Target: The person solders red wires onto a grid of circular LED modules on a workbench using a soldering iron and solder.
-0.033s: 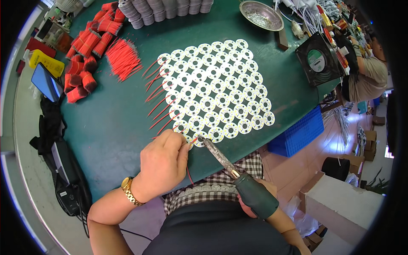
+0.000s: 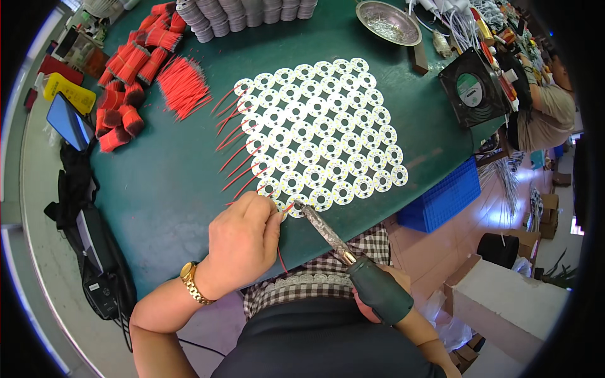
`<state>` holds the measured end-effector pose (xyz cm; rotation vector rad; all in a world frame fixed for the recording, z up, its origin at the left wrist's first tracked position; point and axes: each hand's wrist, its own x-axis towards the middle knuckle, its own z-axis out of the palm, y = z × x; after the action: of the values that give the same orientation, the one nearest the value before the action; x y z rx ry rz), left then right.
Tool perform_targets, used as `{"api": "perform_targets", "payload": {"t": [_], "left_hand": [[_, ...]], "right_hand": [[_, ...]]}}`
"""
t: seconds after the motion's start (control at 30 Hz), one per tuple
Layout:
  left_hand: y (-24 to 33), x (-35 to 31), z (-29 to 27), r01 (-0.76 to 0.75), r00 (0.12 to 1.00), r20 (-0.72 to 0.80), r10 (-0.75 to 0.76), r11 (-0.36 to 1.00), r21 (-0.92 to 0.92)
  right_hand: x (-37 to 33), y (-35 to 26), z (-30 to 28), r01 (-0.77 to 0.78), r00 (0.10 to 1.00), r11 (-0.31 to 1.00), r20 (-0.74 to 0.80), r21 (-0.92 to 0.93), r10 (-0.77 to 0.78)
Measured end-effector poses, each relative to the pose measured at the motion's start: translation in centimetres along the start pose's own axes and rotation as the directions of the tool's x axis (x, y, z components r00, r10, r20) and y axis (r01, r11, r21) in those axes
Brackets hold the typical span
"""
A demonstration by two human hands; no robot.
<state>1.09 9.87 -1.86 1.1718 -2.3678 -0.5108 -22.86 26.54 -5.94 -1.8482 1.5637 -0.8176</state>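
Note:
A sheet of joined round white LED boards [image 2: 315,143] lies on the green table in front of me. Short red wires stick out from the boards along its left side. Fingers pinched, my left hand [image 2: 242,234] grips a thin red wire [image 2: 288,207] at the sheet's near left corner; the wire's tail hangs below the palm. My right hand [image 2: 398,278] is wrapped round the dark green handle of a soldering iron [image 2: 329,234]. The iron's tip meets the board at the wire's end; whether it touches the wire itself is too small to tell.
Bundles of red wire [image 2: 131,66] and a loose pile [image 2: 183,88] lie at the far left. Grey disc stacks [image 2: 249,12], a metal bowl [image 2: 367,17] and a black fan [image 2: 469,88] stand farther back. A blue crate [image 2: 441,195] sits beside the table; another person [image 2: 547,116] is at right.

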Motion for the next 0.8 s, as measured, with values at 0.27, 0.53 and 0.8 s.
{"api": "perform_targets", "payload": {"t": [0.27, 0.53, 0.8], "left_hand": [[0.1, 0.1, 0.1, 0.006, 1.000, -0.018, -0.006, 1.000, -0.017], [0.0, 0.2, 0.2, -0.013, 1.000, -0.018, 0.013, 1.000, -0.002], [-0.2, 0.0, -0.1, -0.150, 0.975, -0.173, 0.141, 0.988, -0.039]], "right_hand": [[-1.7, 0.4, 1.1, -0.166, 0.985, 0.986, -0.048, 0.009, 0.166], [-2.1, 0.9, 1.2, -0.168, 0.986, 0.985, -0.009, -0.026, 0.168], [-2.7, 1.3, 2.2, -0.038, 0.988, 0.994, -0.144, 0.102, 0.053]]}}
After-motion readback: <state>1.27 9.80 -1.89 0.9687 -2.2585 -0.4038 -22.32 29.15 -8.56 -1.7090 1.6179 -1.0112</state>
